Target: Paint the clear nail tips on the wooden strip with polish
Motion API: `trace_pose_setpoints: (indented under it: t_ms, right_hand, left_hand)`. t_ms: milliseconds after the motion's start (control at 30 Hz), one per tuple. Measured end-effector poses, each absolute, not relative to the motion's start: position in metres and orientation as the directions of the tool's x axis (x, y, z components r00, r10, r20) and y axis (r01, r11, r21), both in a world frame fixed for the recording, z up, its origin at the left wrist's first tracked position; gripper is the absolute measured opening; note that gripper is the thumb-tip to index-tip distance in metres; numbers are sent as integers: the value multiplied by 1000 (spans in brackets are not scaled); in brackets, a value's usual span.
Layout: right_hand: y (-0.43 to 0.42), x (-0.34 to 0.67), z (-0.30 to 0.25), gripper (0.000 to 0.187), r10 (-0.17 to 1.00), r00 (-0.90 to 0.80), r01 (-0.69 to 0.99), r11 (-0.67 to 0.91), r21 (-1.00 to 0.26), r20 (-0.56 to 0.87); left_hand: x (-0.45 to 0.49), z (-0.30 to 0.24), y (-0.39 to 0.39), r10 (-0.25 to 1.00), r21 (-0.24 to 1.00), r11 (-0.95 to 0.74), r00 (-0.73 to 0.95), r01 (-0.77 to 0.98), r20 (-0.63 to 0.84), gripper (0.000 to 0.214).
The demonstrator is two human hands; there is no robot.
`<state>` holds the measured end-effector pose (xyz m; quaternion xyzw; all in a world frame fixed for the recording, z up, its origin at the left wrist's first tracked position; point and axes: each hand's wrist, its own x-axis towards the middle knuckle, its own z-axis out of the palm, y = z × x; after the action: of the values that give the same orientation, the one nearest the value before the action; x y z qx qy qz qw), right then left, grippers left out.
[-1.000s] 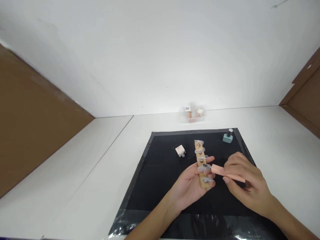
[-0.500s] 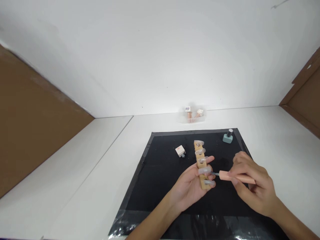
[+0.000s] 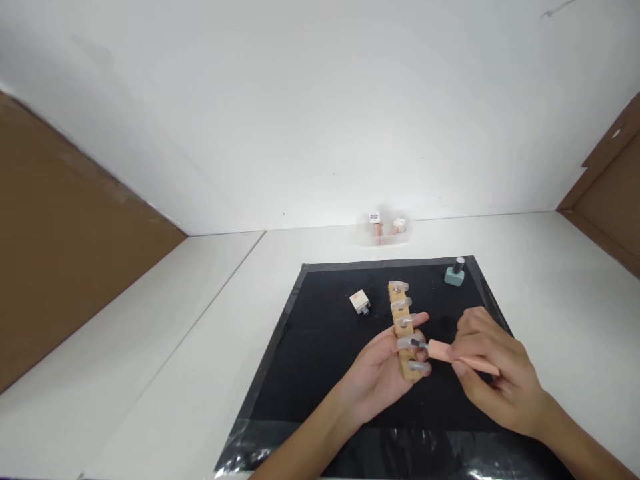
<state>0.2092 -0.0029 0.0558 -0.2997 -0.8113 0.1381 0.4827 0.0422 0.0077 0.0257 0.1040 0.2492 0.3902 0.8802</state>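
My left hand (image 3: pixel 381 373) is closed around the lower part of a yellowish nail-tip stand (image 3: pixel 411 371), holding it tilted above the black mat. Several clear false nails (image 3: pixel 401 304) sit crosswise along the stand. In my right hand (image 3: pixel 500 373) is a nail polish brush (image 3: pixel 440 351) with a long peach cap for a handle, pinched between thumb and fingers. Its dark bristles lie over the second false nail from the bottom (image 3: pixel 407 343). A white polish bottle (image 3: pixel 360 302) without its cap lies on the mat, left of the stand.
A teal bottle with a grey cap (image 3: pixel 455 273) stands at the mat's back right. Behind the black mat (image 3: pixel 310 320), a clear tray (image 3: pixel 385 240) holds white bottles with peach caps. A white wall rises behind, with brown panels (image 3: pixel 75 227) at both sides.
My right hand has moved left with the brush, bringing the bristles from the nail's right end onto its surface. My left hand and the stand stay nearly still.
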Motion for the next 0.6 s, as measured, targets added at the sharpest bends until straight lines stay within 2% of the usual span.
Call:
trace_pose_setpoints:
  t_ms: [200, 367, 600]
  right_hand:
    - [-3, 210, 56, 22, 625, -320, 325, 778, -537, 712]
    - [-3, 211, 57, 22, 616, -374, 346, 786, -512, 693]
    - [-3, 210, 58, 24, 602, -354, 325, 797, -509, 716]
  left_hand:
    - [42, 28, 8, 733, 376, 680, 580, -629, -355, 42]
    - [44, 28, 8, 726, 370, 687, 576, -625, -376, 43]
    - [45, 27, 7, 731, 375, 682, 570, -628, -376, 42]
